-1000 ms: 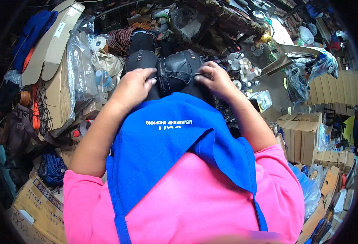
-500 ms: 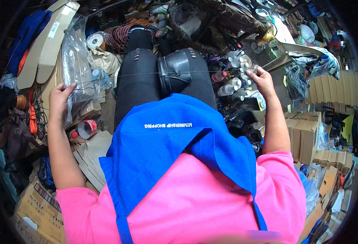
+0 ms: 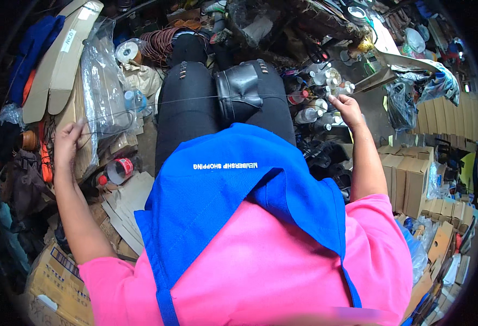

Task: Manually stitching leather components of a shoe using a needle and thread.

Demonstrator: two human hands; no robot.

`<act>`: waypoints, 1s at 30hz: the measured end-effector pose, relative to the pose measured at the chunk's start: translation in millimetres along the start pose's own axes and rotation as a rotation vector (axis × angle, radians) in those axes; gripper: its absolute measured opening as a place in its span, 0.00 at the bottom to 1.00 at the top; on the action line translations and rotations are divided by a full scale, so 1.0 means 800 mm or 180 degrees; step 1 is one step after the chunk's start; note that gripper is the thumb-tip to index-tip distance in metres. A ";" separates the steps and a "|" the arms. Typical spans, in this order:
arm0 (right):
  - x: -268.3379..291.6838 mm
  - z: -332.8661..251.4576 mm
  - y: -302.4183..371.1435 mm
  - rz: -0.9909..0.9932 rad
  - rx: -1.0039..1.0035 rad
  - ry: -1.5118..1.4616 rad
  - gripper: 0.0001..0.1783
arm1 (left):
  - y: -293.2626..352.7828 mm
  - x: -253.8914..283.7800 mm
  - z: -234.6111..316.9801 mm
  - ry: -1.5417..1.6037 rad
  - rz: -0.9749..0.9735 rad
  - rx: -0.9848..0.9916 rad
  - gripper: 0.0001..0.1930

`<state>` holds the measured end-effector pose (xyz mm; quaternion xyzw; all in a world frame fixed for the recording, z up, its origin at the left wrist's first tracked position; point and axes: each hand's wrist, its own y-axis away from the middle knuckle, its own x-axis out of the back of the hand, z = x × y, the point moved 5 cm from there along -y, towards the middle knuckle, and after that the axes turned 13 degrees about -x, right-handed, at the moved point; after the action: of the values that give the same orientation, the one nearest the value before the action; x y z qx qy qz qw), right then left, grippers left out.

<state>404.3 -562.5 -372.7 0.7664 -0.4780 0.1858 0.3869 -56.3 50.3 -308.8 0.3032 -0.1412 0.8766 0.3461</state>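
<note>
Light: shirt (image 3: 271, 261) is glowing, top centre is lying in shadow | Glare: plastic (image 3: 103, 81) and leather (image 3: 239, 87) are shining | Lens: edges are bending, corners blackening | Blur: smear is crossing bottom

Rocking a bright pink, short-sleeved fabric shirt (image 3: 250, 261), a royal-blue cloth apron (image 3: 228, 190) with white lettering (image 3: 225, 166) and skinny blue straps (image 3: 166, 307), plus black fabric trousers (image 3: 187, 119) with short pale trim strips (image 3: 183, 70) near the knees. Left hand (image 3: 68, 141) and right hand (image 3: 348, 110) are bare.
</note>
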 end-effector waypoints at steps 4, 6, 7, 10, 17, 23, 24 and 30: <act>0.029 -0.005 -0.003 0.0439 -0.0705 -0.0505 0.30 | -0.004 -0.006 0.068 0.0147 0.0720 -0.0144 0.25; 0.016 -0.072 -0.005 0.0308 0.0076 0.0315 0.30 | -0.004 -0.080 0.129 0.0309 -0.0031 -0.0659 0.23; -0.005 -0.109 0.000 -0.0163 0.0501 0.0158 0.30 | -0.003 -0.132 0.161 0.0478 -0.0631 -0.1014 0.22; -0.087 -0.215 0.021 -0.0151 0.1601 0.0753 0.27 | 0.008 -0.270 0.215 0.0796 -0.1732 -0.1043 0.25; -0.147 -0.272 0.066 -0.0383 0.1862 0.1616 0.33 | 0.014 -0.337 0.267 0.1647 -0.1837 -0.0684 0.31; -0.166 -0.238 0.071 -0.0068 0.1909 0.0967 0.29 | -0.009 -0.336 0.288 0.0213 -0.2104 -0.1485 0.36; -0.165 -0.235 0.070 -0.0038 0.1971 0.0794 0.26 | -0.017 -0.340 0.289 -0.0317 -0.2109 -0.1816 0.38; -0.126 -0.202 0.101 -0.0359 0.1560 0.0268 0.11 | -0.034 -0.382 0.280 -0.0487 -0.2276 -0.2767 0.41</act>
<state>299.5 -398.4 -303.0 0.8543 -0.3586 0.3060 0.2188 236.0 -191.9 -326.6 0.2244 -0.4022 0.5417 0.7032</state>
